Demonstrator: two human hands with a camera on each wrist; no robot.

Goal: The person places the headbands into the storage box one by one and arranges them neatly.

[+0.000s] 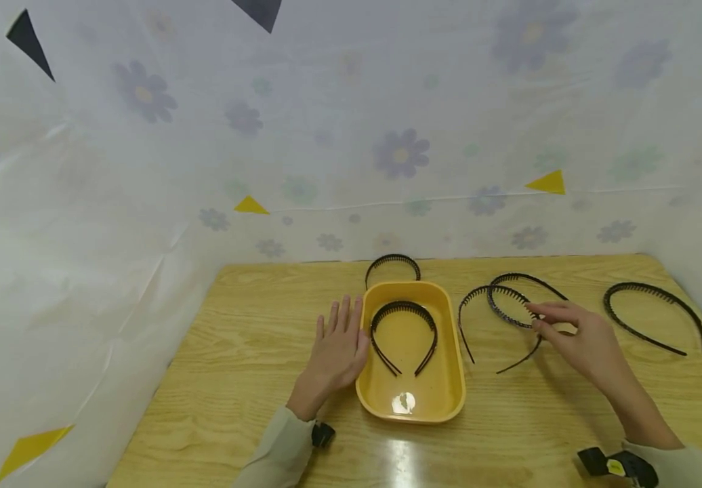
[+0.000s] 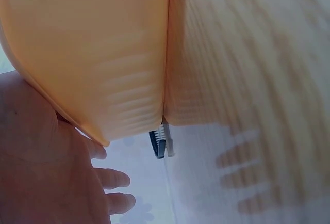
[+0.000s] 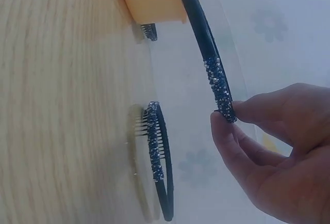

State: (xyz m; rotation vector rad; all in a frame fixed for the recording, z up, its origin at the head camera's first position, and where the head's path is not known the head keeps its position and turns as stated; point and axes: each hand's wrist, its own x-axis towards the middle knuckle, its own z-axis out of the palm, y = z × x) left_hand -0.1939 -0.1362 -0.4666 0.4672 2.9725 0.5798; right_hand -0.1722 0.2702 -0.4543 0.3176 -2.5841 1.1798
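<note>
My left hand (image 1: 335, 349) lies with straight fingers against the left side of a yellow tray (image 1: 412, 418). In the left wrist view those fingers extend along the tray's wall (image 2: 87, 43). My right hand (image 1: 589, 342) pinches a black toothed headband (image 1: 471, 293) between thumb and fingertips, to the right of the tray. Sparkly stones cover part of this headband (image 3: 218, 84) in the right wrist view, and it is lifted off the table. Inside the tray lie black headbands (image 1: 404, 305), apparently two, overlapping.
Behind the held headband lies another sparkly headband (image 1: 512, 276). One more headband (image 1: 656, 290) is at the far right of the wooden table (image 1: 235, 379), and another (image 1: 394, 257) sits behind the tray. A flowered white sheet (image 1: 339, 169) hangs along the back edge.
</note>
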